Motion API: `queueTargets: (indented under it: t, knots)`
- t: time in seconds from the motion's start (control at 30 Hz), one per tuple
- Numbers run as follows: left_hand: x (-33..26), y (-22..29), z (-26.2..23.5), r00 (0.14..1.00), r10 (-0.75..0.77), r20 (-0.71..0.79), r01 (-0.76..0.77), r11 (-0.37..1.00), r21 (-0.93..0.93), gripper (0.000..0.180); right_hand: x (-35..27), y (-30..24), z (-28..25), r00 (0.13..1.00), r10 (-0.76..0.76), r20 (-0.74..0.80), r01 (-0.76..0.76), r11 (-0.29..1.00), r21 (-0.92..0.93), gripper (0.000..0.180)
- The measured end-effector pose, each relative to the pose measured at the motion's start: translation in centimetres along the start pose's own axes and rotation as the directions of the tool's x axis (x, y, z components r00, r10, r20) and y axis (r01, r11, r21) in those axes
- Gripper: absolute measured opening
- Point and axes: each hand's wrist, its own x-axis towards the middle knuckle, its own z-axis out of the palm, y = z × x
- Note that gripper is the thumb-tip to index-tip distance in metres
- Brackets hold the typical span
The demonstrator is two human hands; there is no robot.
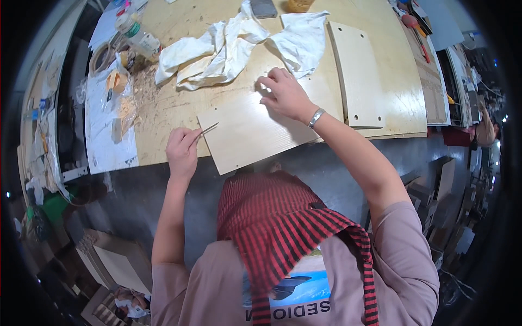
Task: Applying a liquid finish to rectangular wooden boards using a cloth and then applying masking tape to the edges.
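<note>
We find the thin, dark, rod-like tool [210, 128] pinched in the closed grip of our left hand [182, 148], fingertips pressed together around its near end. From that grip it points right and slightly away from us, so its tip lies over the left part of the pale, flat, rectangular wooden board [242, 133]; whether the tip touches the wood, we cannot tell. The board lies on the yellowish wooden surface [399, 81], its long axis running left to right and slanting away toward the right, its near left corner apparently jutting past the surface's edge.

Our right hand [285, 95] is over the board's far right part, fingers loosely bent and parted from the thumb, with nothing seen in its grip; contact with the board is unclear. We judge the left hand nearer the board's left edge, the right nearer its opposite end.
</note>
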Motion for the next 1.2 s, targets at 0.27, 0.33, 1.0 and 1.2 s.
queueTargets:
  t: [0.27, 0.33, 1.0, 1.2]
  knots:
    - [-6.6, 4.0, -0.7, 0.973, 0.108, 0.203, -0.083, 0.988, -0.131, 0.025, -1.4, -0.6, 0.8, 0.999, 0.003, -0.032, -0.004, 1.0, -0.008, 0.026]
    - [-5.8, 3.4, -0.7, 0.993, 0.11, 0.053, -0.102, 0.986, -0.135, 0.024, -1.4, -0.6, 0.7, 1.0, -0.006, -0.029, 0.005, 1.0, -0.018, 0.026]
    - [1.7, 0.0, -0.5, 0.998, -0.039, -0.039, 0.05, 0.939, 0.339, 0.038, -2.4, -2.1, 0.3, 0.994, 0.003, -0.108, -0.013, 0.996, -0.088, 0.054]
    - [1.4, 4.5, 5.2, 0.951, 0.095, 0.294, -0.16, 0.965, 0.206, 0.05, -11.0, -7.1, -0.3, 0.955, -0.085, 0.283, 0.07, 0.996, 0.063, 0.068]
